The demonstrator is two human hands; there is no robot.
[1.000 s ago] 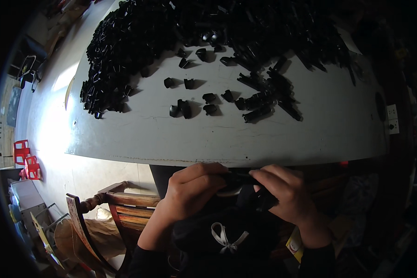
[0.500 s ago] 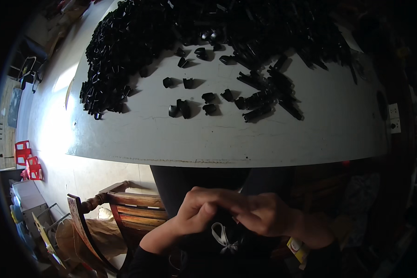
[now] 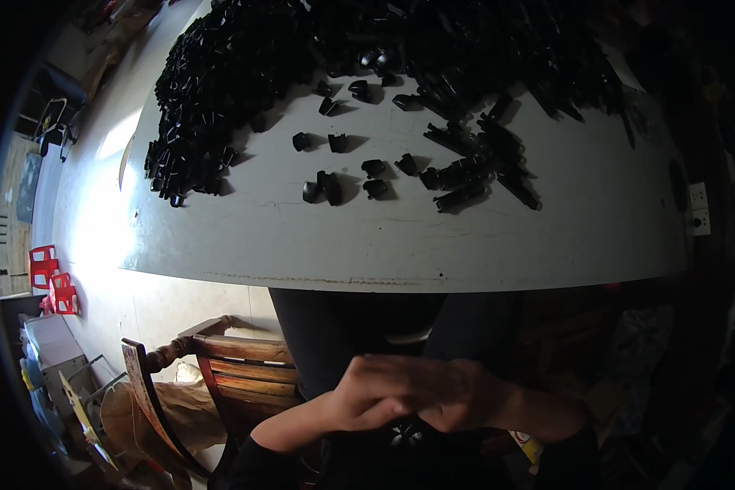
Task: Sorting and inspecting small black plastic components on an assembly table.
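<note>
My left hand (image 3: 366, 398) and my right hand (image 3: 469, 395) are pressed together low over my lap, below the front edge of the white table (image 3: 465, 253). The fingers of both are curled and overlap, so whatever is between them is hidden. A big heap of small black plastic parts (image 3: 220, 90) covers the far side of the table. Several loose black parts (image 3: 327, 188) and a small cluster of longer ones (image 3: 474, 175) lie nearer the front edge, well away from both hands.
A wooden chair (image 3: 220, 367) stands at my lower left, with brown paper bags beside it. Red stools (image 3: 53, 278) sit on the pale floor at far left. A white wall socket (image 3: 699, 208) shows at right. The right side is dark clutter.
Both hands have dropped from just under the table edge down toward my lap and closed over each other. The black part seen between them earlier is no longer visible.
</note>
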